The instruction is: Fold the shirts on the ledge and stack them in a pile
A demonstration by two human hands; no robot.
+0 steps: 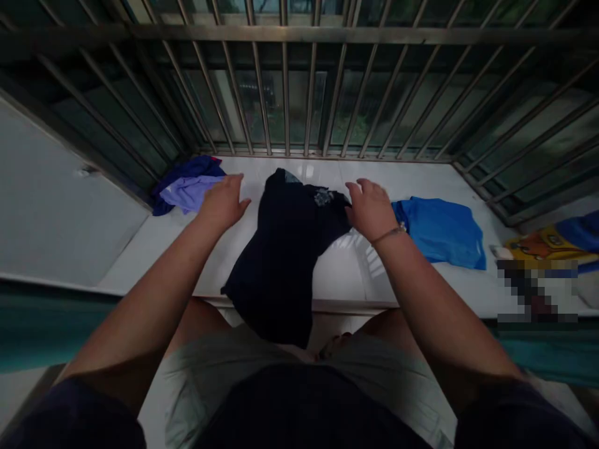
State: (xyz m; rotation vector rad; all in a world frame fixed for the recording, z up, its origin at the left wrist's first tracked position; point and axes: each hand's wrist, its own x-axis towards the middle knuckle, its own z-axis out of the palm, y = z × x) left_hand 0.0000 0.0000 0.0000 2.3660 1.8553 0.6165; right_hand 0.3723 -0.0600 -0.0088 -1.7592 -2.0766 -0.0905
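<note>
A dark navy shirt lies spread on the white ledge, its lower end hanging over the front edge toward my lap. Greyish patterned patches show near its top. My left hand hovers left of the shirt, apart from it, with thumb and fingers spread and nothing held. Just beyond that hand sits a lavender cloth. At the shirt's right end is my right hand, fingers apart and curved; its fingertips overlap the shirt's edge in view, and I cannot tell whether they touch. A bracelet circles that wrist.
A folded blue garment rests on the white ledge to the right. Dark blue cloth lies bunched at the left. Metal bars close off the back. A yellow and blue item is at far right, beside a pixelated patch.
</note>
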